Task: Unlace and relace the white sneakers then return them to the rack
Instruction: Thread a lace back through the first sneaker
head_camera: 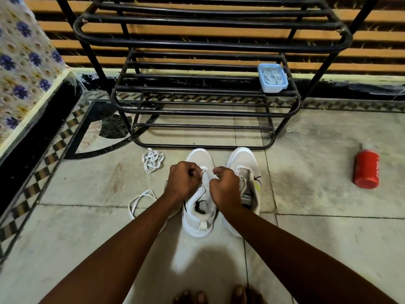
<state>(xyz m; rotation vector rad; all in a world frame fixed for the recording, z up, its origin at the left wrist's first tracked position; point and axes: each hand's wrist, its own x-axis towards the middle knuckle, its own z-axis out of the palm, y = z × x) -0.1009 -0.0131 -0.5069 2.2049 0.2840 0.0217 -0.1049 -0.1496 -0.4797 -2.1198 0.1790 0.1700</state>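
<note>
Our bare toes [219, 296] edge the frame; both fists, left hand [183, 179] and right hand [225, 185], pinch a flat white lace [206, 172] over the left white mesh sneaker [200, 207] (floor, before the black metal rack [206, 110]).

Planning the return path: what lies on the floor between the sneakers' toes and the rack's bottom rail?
Only bare tile, in the head view, between the sneakers and the rack; a loose lace lies off to the left.

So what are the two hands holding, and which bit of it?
Both hands pinch the white shoelace near its tip, above the left sneaker: left hand and right hand with curled fingers.
</note>
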